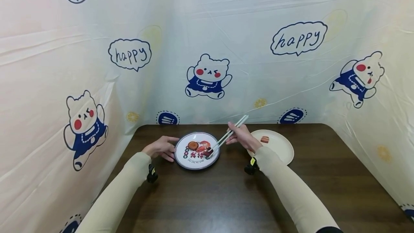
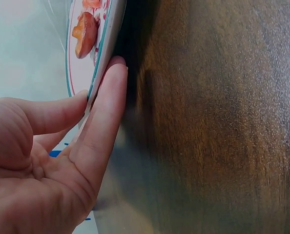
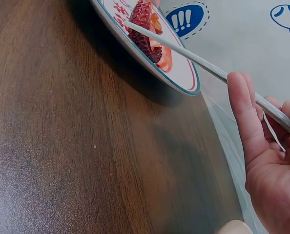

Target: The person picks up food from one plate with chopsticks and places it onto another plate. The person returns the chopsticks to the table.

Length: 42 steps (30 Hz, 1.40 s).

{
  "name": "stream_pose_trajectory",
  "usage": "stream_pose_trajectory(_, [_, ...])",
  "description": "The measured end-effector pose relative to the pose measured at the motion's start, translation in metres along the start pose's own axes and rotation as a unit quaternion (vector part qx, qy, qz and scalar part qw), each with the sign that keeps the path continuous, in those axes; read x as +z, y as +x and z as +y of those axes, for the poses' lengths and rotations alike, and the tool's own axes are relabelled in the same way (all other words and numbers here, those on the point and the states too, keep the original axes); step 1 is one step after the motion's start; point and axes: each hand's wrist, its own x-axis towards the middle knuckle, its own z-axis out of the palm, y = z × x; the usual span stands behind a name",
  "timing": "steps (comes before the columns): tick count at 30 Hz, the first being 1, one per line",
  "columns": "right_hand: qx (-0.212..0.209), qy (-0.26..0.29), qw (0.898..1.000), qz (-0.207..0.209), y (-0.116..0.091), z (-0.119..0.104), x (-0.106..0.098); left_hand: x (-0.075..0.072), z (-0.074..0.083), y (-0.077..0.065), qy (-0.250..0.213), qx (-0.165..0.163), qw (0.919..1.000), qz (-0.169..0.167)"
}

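Curtain [image 1: 207, 21]: bright, diffuse light; pinkish left, yellowish right.
Desk [image 1: 207, 197]: darker, whitish glare toward one side of each wrist view.
Printed plate [image 1: 196, 136]: soft shadow beneath; small lettering blurred in the head view.
Sleeves [image 1: 292, 190]: wide-angle stretch toward that view's bottom.

Left arm [image 1: 118, 188] stretched forward, left fingers [image 2: 106, 97] pinching, right arm [image 1: 289, 186] angled inward, right fingers [image 3: 243, 107] gripping

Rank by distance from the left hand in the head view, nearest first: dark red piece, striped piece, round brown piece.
1. Round brown piece: left side of the printed plate, whose rim the left hand pinches.
2. Dark red piece: right side of that plate, by the chopsticks.
3. Striped piece: farthest right, on the cream plate.
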Motion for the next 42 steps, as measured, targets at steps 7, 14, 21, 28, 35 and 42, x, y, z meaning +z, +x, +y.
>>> stream_pose_trajectory(7, [-0.012, 0.002, 1.0, -0.003, -0.0005, 0.0025, 0.0035, -0.0002, -0.0007, 0.0001, -0.002, 0.0, 1.0, -0.001])
stream_pose_trajectory(14, [-0.015, -0.006, 1.0, -0.004, -0.0012, 0.0044, 0.0057, -0.0003, -0.0014, 0.0006, 0.002, -0.002, 1.0, 0.003])
stream_pose_trajectory(21, [-0.008, -0.007, 1.0, -0.007, -0.0016, 0.0031, 0.0067, -0.0001, -0.0011, 0.0006, 0.002, 0.0, 1.0, 0.0])
stream_pose_trajectory(28, [-0.008, -0.019, 1.0, -0.001, -0.002, 0.0006, 0.0081, 0.0009, 0.0007, -0.0008, 0.008, 0.0, 0.9999, 0.006])
stream_pose_trajectory(35, [-0.004, -0.018, 1.0, -0.002, -0.003, 0.0005, 0.0082, 0.0016, 0.0022, -0.0017, 0.008, -0.001, 0.9999, 0.006])
stream_pose_trajectory(42, [0.002, -0.019, 1.0, -0.012, -0.0027, 0.0001, 0.0096, 0.0016, 0.0012, -0.0025, 0.005, -0.001, 1.0, 0.006])
